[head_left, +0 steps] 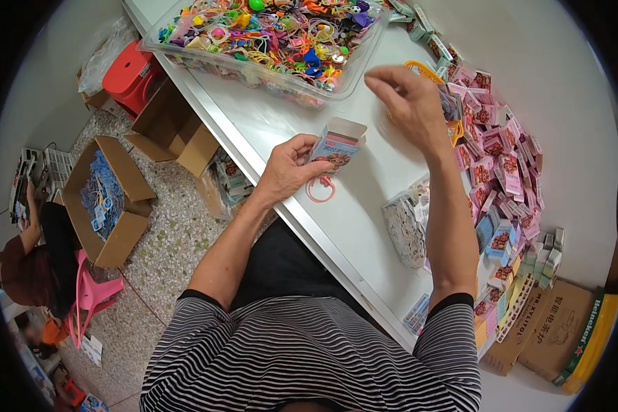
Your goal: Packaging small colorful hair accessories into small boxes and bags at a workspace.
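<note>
My left hand [288,168] grips a small blue carton [338,147] upright above the white table, its top flap open. Just below the carton lies a coral-pink loop [320,190], like a hair tie. My right hand [412,103] is raised beside the yellow basket [454,132], its thumb and fingertips pinched together; what is between them, if anything, is too small to make out. Beyond both hands stands a clear plastic bin [350,86] heaped with colourful bands and small trinkets [275,44]. The basket is partly hidden behind my right hand and forearm.
Pink cartons [508,161] pile up along the wall on the right. A plastic-wrapped bundle [406,223] lies beside my right forearm. Cardboard boxes [120,233], a red stool [127,77] and a pink chair [93,292] stand on the floor, left. Another person [31,264] sits there.
</note>
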Demonstrator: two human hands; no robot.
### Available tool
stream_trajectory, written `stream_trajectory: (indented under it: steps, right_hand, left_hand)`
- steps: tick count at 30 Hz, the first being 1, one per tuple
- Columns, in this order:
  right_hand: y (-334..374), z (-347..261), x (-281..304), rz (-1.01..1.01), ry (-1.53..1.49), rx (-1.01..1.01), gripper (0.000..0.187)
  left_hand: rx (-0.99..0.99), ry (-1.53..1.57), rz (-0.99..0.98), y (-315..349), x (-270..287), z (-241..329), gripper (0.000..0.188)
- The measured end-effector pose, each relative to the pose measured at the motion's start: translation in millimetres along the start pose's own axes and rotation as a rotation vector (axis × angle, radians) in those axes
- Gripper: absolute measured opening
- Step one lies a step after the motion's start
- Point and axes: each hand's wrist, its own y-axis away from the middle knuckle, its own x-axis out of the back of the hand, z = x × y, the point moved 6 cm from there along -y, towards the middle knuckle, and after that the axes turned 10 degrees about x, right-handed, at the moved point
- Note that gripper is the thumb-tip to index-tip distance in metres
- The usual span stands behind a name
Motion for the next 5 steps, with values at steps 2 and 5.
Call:
stream_trajectory:
  steps: [2,5]
  right_hand:
    - [-22.5,-0.4,-8.4,-0.004,0.059,0.047,0.023]
    - [-54.4,12.4,-32.6,-0.084,0.282,0.110,0.024]
  left_hand:
    - [-0.021,-0.005,0.011,1.4,3.1,-1.1,0.040]
    - [0.005,-0.067,-0.001,-0.3,4.5,-4.9,0.046]
